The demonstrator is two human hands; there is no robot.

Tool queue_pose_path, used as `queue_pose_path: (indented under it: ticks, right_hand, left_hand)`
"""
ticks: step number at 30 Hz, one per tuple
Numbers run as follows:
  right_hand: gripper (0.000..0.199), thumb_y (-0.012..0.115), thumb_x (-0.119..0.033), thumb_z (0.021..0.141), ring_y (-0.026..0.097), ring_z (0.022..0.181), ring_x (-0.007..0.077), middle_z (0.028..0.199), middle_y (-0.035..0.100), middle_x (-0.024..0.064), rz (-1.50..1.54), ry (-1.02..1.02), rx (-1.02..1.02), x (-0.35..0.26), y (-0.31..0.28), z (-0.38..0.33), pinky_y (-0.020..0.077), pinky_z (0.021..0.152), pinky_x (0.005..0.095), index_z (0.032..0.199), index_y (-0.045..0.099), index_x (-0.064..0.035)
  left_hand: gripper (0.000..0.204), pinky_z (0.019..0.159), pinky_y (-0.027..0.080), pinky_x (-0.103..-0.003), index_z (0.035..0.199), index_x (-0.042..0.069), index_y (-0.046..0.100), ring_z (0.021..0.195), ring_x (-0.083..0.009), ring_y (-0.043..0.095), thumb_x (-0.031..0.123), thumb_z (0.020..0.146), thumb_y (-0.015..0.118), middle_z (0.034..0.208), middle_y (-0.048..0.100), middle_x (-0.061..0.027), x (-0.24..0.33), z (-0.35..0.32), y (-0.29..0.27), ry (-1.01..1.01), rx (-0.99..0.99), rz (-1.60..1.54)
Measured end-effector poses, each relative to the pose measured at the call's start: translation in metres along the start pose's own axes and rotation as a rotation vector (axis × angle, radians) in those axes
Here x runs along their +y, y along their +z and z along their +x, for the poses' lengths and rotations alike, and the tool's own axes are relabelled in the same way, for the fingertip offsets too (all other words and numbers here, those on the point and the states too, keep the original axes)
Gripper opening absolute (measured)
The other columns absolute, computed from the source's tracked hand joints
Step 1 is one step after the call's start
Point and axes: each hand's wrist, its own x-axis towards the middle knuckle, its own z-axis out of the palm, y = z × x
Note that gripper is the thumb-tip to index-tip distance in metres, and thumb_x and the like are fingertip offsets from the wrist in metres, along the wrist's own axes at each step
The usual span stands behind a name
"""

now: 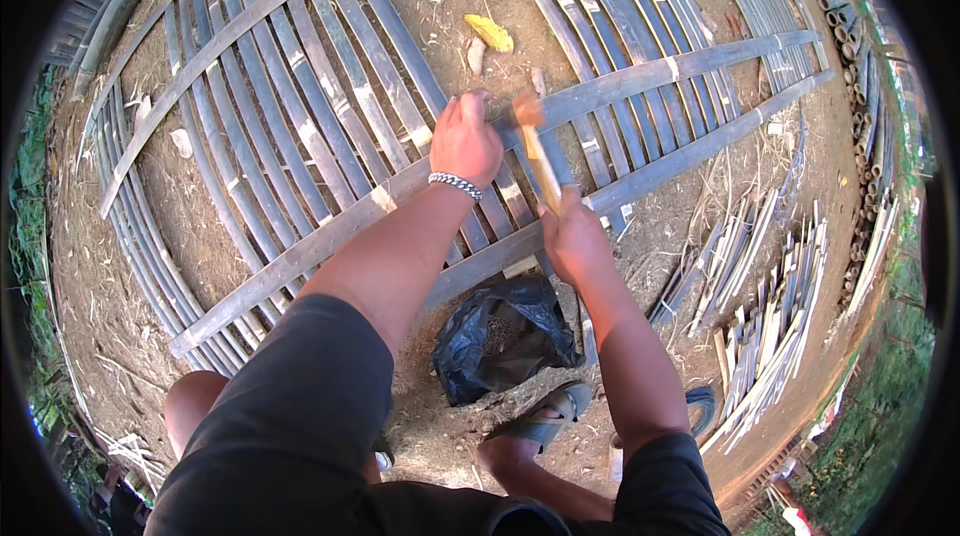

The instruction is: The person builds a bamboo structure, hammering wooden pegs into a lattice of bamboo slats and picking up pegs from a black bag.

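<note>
My right hand point(578, 241) grips the pale wooden handle of a hammer point(543, 164). Its rusty-brown head is blurred, over a dark bamboo crosspiece point(640, 79) just right of my left hand. My left hand point(466, 143), with a chain bracelet at its wrist, rests at the same crosspiece with fingers curled together. Whatever those fingers pinch, if anything, is hidden. Under the crosspiece run several split bamboo slats point(300, 86), forming a panel on the ground. A second crosspiece point(700, 149) lies nearer to me, roughly alongside the first.
An open black plastic bag point(452, 351) with small contents I cannot make out stands between my legs, near my sandalled foot point(508, 451). Bundles of thin split bamboo point(775, 336) lie at right, beside stacked bamboo poles point(862, 126). A yellow leaf point(489, 33) lies beyond my hands.
</note>
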Motion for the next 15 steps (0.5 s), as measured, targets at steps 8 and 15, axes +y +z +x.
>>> queue_pose_path:
  ticks: [8,15]
  right_hand:
    - [0.037,0.056,-0.027,0.103,0.067,0.09,0.0526,0.095,0.07,0.0315,-0.084,0.124,-0.103,-0.005,-0.005,-0.005,0.0536,0.078,0.0582,0.131,0.048,-0.0026]
    - [0.037,0.055,-0.027,0.104,0.067,0.094,0.0522,0.096,0.07,0.0323,-0.054,0.074,-0.018,0.01,-0.01,-0.01,0.0517,0.083,0.0598,0.13,0.048,-0.0015]
  left_hand:
    - [0.036,0.095,0.051,-0.049,0.115,0.002,0.057,0.107,-0.0414,0.065,-0.008,0.08,0.054,0.111,0.068,-0.0204,-0.004,-0.002,0.0,0.039,-0.001,-0.006]
    - [0.034,0.095,0.05,-0.049,0.114,0.003,0.056,0.104,-0.0404,0.067,-0.007,0.081,0.053,0.107,0.071,-0.019,0.006,-0.005,0.003,0.018,-0.018,-0.003]
